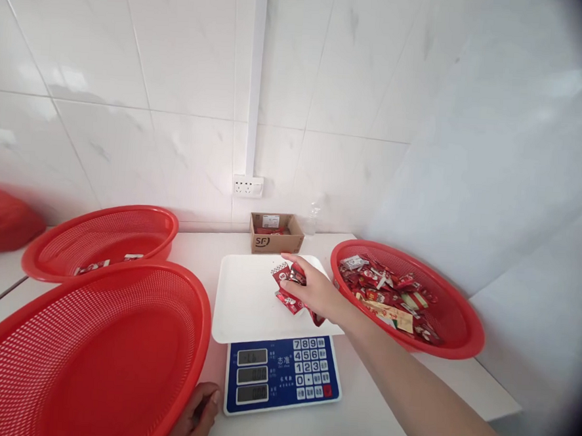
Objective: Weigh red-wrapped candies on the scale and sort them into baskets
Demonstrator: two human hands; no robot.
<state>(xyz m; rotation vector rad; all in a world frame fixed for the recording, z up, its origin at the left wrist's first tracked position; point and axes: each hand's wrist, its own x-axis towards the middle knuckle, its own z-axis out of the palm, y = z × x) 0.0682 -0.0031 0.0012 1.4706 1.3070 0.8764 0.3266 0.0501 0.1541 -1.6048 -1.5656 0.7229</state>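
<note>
My right hand is closed around several small red packets over the white weighing tray. A red packet shows just under its fingers, and another sticks out below the palm. Whether the lower packets touch the tray I cannot tell. The tray belongs to a blue digital scale with three displays and a keypad. My left hand is loosely curled beside the scale, next to the near red basket, which hides part of it. Nothing shows inside its fingers.
At the right, a red basket holds many packets. Behind the tray stands a small cardboard box with red packets inside. Another red basket with a few packets is at the back left, near a red bag. A tiled wall bounds the table.
</note>
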